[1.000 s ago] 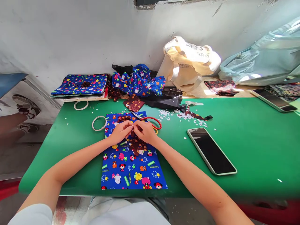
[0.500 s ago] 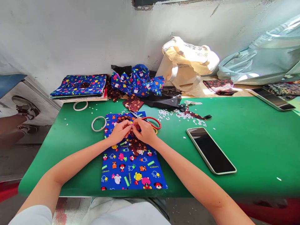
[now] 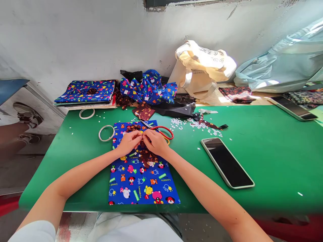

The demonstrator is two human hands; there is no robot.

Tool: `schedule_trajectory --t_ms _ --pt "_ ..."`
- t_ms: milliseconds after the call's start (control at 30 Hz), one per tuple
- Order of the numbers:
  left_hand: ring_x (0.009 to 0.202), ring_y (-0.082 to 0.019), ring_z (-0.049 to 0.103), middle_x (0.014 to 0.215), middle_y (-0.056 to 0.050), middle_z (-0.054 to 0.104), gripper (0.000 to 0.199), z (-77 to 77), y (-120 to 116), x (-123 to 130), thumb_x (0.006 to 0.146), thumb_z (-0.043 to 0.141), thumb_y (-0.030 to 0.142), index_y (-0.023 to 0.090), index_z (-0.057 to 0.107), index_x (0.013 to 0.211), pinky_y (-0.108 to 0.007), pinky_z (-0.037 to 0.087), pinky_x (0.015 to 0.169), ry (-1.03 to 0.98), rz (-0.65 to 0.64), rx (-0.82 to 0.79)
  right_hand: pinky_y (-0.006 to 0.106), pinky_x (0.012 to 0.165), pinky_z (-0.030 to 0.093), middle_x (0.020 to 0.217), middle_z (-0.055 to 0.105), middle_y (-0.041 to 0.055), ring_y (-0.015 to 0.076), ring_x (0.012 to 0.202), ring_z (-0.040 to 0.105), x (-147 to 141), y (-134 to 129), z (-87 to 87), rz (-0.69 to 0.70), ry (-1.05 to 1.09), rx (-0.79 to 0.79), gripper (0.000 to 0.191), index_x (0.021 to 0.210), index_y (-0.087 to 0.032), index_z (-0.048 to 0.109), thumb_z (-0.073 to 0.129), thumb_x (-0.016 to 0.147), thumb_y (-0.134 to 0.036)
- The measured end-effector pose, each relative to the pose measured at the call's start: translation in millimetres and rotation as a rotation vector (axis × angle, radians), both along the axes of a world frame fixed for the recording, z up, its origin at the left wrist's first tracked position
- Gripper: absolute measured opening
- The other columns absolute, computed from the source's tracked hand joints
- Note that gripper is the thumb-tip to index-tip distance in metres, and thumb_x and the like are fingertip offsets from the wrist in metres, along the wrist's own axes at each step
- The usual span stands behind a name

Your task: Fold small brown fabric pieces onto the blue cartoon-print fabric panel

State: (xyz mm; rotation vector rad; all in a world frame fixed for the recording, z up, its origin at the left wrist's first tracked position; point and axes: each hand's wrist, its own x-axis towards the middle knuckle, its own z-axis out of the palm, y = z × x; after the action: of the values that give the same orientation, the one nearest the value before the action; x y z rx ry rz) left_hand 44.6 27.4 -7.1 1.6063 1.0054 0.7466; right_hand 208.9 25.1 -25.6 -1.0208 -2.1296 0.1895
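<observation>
My left hand [image 3: 129,143] and my right hand [image 3: 154,143] meet fingertip to fingertip over a blue cartoon-print fabric sheet [image 3: 141,179]. Both are closed in a pinch, and whatever sits between the fingertips is too small to make out. Beneath them on the sheet lies a brown patterned cloth scrap [image 3: 147,157], partly covered by my right hand. Another bunched brown scrap [image 3: 133,128] rests above my left hand. Scissors with red and yellow handles [image 3: 165,129] lie just beyond my right hand, blades pointing up and left.
Two tape rolls, one near the sheet [image 3: 106,133] and one farther back [image 3: 87,113], lie left. A phone [image 3: 228,163] is at right. Behind are folded printed fabric [image 3: 85,91], crumpled fabric [image 3: 148,87], white paper bits [image 3: 178,123] and a cream tote bag [image 3: 199,70].
My hands stay in almost the same place. The fingertips have shifted slightly, with the right fingers now closer over the pinch point. Nothing else has visibly moved on the table.
</observation>
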Motion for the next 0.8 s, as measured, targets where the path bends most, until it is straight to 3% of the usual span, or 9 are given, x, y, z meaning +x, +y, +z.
schedule_trajectory --t_ms 400,800 --pt "0.040 -0.005 0.040 0.047 0.008 0.045 0.020 1.9 0.1 0.2 0.086 0.049 0.033 0.016 0.051 0.075 -0.018 0.031 0.045 0.029 0.002 0.017 0.024 0.060 0.039 0.071 0.060 0.0030 0.0139 0.063 0.053 1.4 1.8 1.9 0.021 0.066 -0.128 0.018 0.073 -0.020 0.047 0.038 0.089 -0.019" --pt "0.039 -0.005 0.039 0.047 0.008 0.044 0.017 1.6 0.0 1.2 0.085 0.048 0.031 0.016 0.049 0.076 -0.017 0.030 0.043 -0.014 0.013 -0.010 0.024 0.056 0.036 0.062 0.056 0.0000 0.0119 0.055 0.048 -0.5 3.6 3.7 -0.014 0.149 -0.153 0.015 0.069 -0.020 0.047 0.042 0.084 -0.019"
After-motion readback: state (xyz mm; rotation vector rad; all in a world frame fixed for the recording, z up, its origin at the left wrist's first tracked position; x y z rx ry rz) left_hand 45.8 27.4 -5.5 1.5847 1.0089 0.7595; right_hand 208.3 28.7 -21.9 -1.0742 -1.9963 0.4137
